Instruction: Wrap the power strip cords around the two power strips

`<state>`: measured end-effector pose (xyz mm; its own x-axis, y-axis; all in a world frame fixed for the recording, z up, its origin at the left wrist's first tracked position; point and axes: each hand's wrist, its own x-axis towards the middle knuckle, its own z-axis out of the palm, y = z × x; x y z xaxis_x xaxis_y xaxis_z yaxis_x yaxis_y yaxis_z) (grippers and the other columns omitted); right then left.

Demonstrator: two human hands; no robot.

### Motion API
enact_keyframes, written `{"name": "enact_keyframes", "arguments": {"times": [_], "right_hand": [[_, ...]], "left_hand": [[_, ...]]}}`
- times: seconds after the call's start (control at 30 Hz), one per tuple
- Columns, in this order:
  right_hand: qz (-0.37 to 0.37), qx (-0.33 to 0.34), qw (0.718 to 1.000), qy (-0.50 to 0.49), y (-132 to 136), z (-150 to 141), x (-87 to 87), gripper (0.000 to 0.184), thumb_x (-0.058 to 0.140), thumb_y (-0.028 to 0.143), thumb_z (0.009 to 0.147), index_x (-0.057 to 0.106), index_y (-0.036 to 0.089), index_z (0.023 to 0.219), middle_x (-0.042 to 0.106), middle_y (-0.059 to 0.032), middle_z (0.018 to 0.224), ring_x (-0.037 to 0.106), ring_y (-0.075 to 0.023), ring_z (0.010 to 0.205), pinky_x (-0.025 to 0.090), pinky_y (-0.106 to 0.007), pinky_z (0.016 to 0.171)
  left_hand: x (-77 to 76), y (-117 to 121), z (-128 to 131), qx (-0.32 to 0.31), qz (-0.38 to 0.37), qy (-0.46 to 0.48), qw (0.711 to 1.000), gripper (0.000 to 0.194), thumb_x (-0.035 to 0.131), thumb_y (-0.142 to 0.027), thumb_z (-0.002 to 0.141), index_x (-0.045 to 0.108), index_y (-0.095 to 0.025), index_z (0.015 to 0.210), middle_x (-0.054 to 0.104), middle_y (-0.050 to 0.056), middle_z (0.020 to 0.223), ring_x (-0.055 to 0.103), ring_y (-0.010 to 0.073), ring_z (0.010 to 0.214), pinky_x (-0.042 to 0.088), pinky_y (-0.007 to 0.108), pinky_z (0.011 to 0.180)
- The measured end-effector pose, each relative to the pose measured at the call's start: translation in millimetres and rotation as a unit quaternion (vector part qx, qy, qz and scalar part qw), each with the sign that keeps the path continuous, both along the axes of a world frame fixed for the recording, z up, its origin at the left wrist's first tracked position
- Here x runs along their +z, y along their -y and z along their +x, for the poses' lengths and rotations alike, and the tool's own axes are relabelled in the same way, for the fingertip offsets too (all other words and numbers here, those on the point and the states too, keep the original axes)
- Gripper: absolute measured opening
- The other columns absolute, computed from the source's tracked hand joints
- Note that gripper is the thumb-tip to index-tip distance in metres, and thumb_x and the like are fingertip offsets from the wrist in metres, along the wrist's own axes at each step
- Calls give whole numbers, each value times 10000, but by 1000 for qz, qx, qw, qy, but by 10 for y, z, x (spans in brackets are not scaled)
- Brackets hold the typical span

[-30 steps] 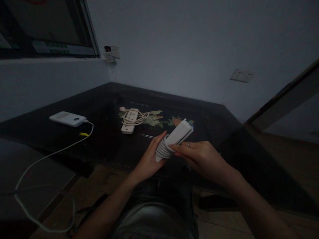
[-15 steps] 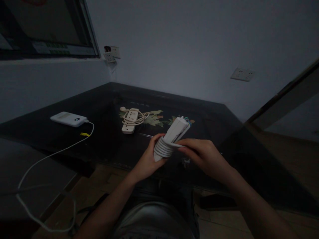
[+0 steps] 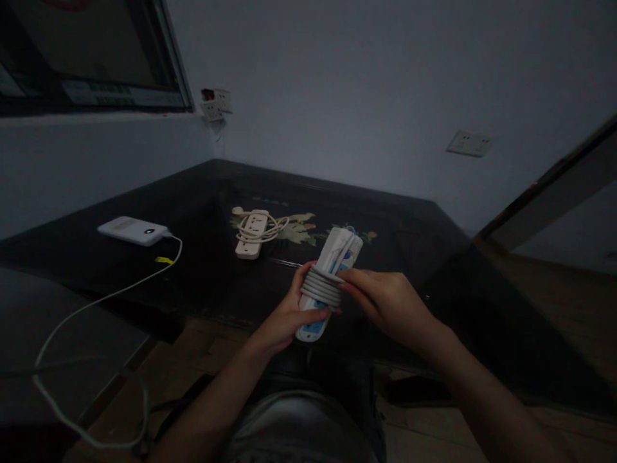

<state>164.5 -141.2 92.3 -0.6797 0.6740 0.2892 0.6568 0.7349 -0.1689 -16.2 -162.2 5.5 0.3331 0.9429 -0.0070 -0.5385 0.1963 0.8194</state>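
Observation:
A white power strip with blue socket faces (image 3: 313, 326) is tilted above the table's near part, several turns of its pale cord (image 3: 322, 287) wound round the middle. My left hand (image 3: 288, 313) grips the strip's lower half, thumb across the front and fingers behind it. Pinched between thumb and forefinger of my right hand (image 3: 380, 292) is the cord, at the right end of the top turn. Thin wires show near the strip's upper end. Behind it on the table lies a smaller cream power strip (image 3: 249, 249) with its own cord loosely wrapped about it.
On the left of the dark, flower-printed table (image 3: 385, 222) lies a white device (image 3: 130, 230), its cable (image 3: 96, 299) hanging over the near edge. A yellow tag (image 3: 164, 260) is beside that cable. Wall sockets (image 3: 470, 144) sit above the table.
The power strip has turned in my left hand, so its blue socket side now shows. My right hand has shifted slightly left, still pinching the cord close to the strip.

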Motion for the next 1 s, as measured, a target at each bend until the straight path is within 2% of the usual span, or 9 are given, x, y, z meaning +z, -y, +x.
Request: {"name": "enact_keyframes", "arguments": {"times": [0.1, 0.17, 0.33, 0.43, 0.53, 0.63, 0.77, 0.9, 1.0], "right_hand": [[35, 14, 998, 50, -5, 2, -7, 267, 388, 276, 965, 633, 173, 987, 714, -73, 828, 665, -181, 694, 409, -247, 590], [32, 6, 998, 52, -12, 8, -1, 254, 397, 286, 963, 625, 175, 965, 706, -63, 807, 655, -175, 677, 390, -242, 580], [-57, -30, 998, -8, -49, 43, 37, 228, 410, 298, 958, 575, 180, 852, 650, -23, 723, 604, -137, 610, 348, -218, 547], [-103, -16, 992, -65, -79, 85, 37, 246, 401, 301, 957, 534, 184, 786, 582, 5, 664, 543, -112, 567, 328, -210, 531], [-132, 4, 986, -98, -88, 121, 2, 274, 398, 299, 956, 488, 189, 721, 492, 36, 599, 468, -91, 516, 297, -205, 506], [-154, 24, 981, -118, -66, 134, -33, 258, 402, 289, 956, 493, 190, 736, 474, 46, 606, 443, -80, 508, 293, -200, 502], [-176, 46, 972, -150, -44, 161, -41, 267, 408, 292, 959, 487, 188, 725, 487, 40, 632, 455, -80, 540, 324, -197, 521], [-251, 80, 954, -143, -93, 276, -92, 312, 397, 340, 971, 507, 178, 727, 524, 23, 665, 510, -97, 614, 391, -209, 586], [-315, 117, 933, -133, -148, 377, -193, 269, 421, 345, 966, 567, 162, 834, 587, -12, 771, 571, -123, 739, 451, -245, 689]], "left_hand": [[-21, 9, 4, -15, -22, 16, 1000, 964, 788, -124, 642, 216, -359, 1381, 567, 80, 1255, 693, 202, 851, 515, 331, 815], [-31, 19, -1, -22, -30, 26, 999, 969, 786, -117, 646, 210, -368, 1383, 588, 68, 1223, 698, 208, 844, 523, 322, 795], [-14, 50, -34, -31, -25, 38, 999, 958, 775, -132, 664, 204, -381, 1391, 608, 62, 1177, 702, 234, 841, 552, 295, 688], [25, 67, -64, -32, -25, 48, 998, 959, 754, -141, 686, 170, -380, 1409, 616, 68, 1149, 701, 247, 837, 558, 283, 621], [72, 83, -89, -33, -28, 61, 997, 946, 725, -138, 710, 145, -378, 1417, 630, 55, 1108, 697, 247, 852, 567, 295, 623], [99, 104, -96, -54, -29, 78, 995, 926, 715, -153, 718, 146, -372, 1416, 648, 39, 1052, 696, 245, 848, 570, 307, 626], [82, 130, -104, -90, -32, 111, 989, 785, 701, -169, 724, 271, -315, 1364, 663, 46, 989, 691, 244, 830, 556, 302, 607], [72, 126, -177, -131, -33, 177, 975, 455, 708, -222, 706, 523, -206, 1121, 666, 59, 903, 673, 220, 795, 507, 243, 552], [99, 118, -252, -168, -24, 217, 961, 335, 707, -251, 687, 599, -159, 990, 653, 60, 839, 647, 184, 747, 464, 204, 514]]}}
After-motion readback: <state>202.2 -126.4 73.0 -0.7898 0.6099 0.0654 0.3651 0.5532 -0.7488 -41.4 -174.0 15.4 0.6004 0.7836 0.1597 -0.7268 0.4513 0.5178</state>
